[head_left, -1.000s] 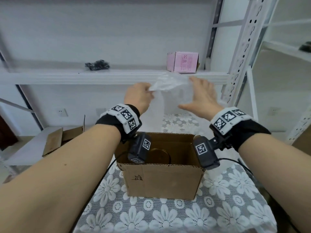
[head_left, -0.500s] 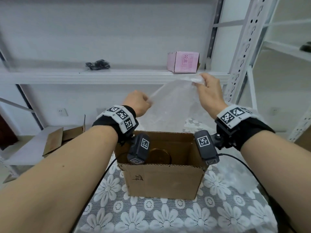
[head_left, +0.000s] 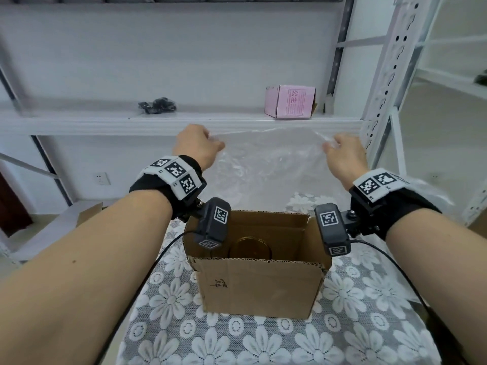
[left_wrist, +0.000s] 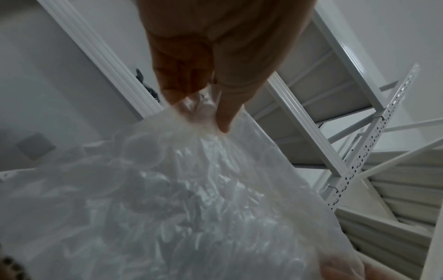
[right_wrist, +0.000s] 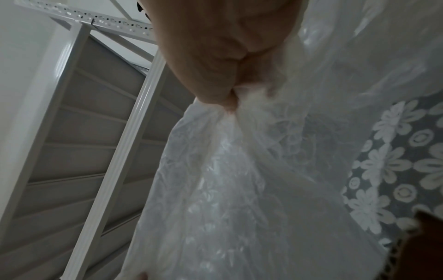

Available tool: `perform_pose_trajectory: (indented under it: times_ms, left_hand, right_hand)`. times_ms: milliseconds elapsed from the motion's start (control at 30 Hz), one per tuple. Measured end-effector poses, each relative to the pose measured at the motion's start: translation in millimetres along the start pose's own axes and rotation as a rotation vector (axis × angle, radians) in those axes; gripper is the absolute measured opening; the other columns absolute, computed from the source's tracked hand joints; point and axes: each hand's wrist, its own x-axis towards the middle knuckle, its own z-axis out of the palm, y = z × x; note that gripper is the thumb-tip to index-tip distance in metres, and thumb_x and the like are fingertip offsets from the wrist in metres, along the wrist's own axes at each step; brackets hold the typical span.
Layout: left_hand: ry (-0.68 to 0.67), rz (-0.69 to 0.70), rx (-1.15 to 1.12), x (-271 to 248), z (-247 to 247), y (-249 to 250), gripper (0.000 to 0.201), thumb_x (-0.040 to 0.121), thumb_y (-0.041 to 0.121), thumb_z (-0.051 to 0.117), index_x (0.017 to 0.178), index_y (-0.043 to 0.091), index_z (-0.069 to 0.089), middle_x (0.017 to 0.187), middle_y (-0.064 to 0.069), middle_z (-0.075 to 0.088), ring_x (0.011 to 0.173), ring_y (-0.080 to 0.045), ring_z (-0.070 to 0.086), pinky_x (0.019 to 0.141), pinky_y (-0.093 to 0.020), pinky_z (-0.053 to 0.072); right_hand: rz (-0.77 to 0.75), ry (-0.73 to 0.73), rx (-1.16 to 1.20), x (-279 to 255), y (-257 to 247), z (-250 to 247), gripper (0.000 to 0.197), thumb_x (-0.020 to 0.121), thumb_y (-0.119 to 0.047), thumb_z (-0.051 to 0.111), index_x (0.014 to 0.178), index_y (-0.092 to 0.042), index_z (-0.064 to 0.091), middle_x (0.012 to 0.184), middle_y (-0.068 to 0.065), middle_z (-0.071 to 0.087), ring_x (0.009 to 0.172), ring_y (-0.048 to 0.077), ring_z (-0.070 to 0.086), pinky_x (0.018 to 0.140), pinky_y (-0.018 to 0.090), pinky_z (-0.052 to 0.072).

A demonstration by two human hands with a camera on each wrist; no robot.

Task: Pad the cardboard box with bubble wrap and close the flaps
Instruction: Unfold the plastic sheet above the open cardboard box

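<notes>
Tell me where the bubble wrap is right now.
In the head view, the bubble wrap hangs stretched between the left hand and right hand, above and behind the open cardboard box.

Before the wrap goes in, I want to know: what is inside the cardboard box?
Inside the cardboard box a round brown-gold lid or jar top shows low down. The left wrist camera and the near wall cover the remaining floor.
</notes>
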Motion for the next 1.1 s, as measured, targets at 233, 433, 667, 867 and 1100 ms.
perform_pose_trajectory:
  times_ms: [233,433,667,867,1100]
  left_hand:
    - [-0.328,0.037,-0.149,-15,3,6,0.019,0.091,0.01,0.057,0.106,0.0,0.064,0.096,-0.014,0.072,0.085,-0.024,0.069,0.084,-0.038,0.055]
    - [-0.665,0.097,-0.438,-31,-2,16,0.049,0.08,-0.005,0.063,0.125,0.013,0.056,0.104,-0.003,0.07,0.101,-0.018,0.065,0.096,-0.036,0.048]
    - [-0.412,0.162,-0.506,-33,7,20,0.038,0.071,0.005,0.078,0.103,0.019,0.066,0.103,-0.004,0.072,0.098,-0.019,0.068,0.095,-0.038,0.051]
    - [-0.536,0.1,-0.379,-35,5,13,0.026,0.076,0.008,0.075,0.101,0.009,0.067,0.094,-0.008,0.074,0.085,-0.016,0.071,0.079,-0.024,0.056]
    - [-0.563,0.032,-0.285,-28,7,-5,0.019,0.079,0.013,0.073,0.097,0.006,0.071,0.08,-0.004,0.073,0.063,-0.005,0.065,0.056,-0.011,0.05]
  right_hand:
    - [-0.079,-0.436,-0.004,-20,-31,-6,0.072,0.07,-0.031,0.081,0.128,-0.014,0.042,0.11,0.002,0.047,0.102,0.019,0.049,0.087,0.033,0.042]
    - [-0.205,-0.558,-0.078,-32,-46,-2,0.027,0.076,-0.017,0.076,0.097,-0.009,0.06,0.09,0.001,0.055,0.086,0.018,0.051,0.071,0.027,0.043]
    - [-0.097,-0.831,0.275,-38,-46,-5,0.041,0.071,-0.02,0.079,0.105,-0.01,0.059,0.103,0.002,0.066,0.094,0.016,0.061,0.086,0.029,0.046]
    - [-0.088,-0.436,0.424,-26,-44,-11,0.02,0.08,-0.017,0.073,0.078,0.0,0.064,0.08,0.007,0.066,0.071,0.015,0.058,0.072,0.028,0.048]
    - [0.027,-0.111,0.601,-18,-35,-14,0.03,0.092,-0.021,0.058,0.062,-0.013,0.057,0.063,0.006,0.059,0.062,0.02,0.053,0.07,0.036,0.046]
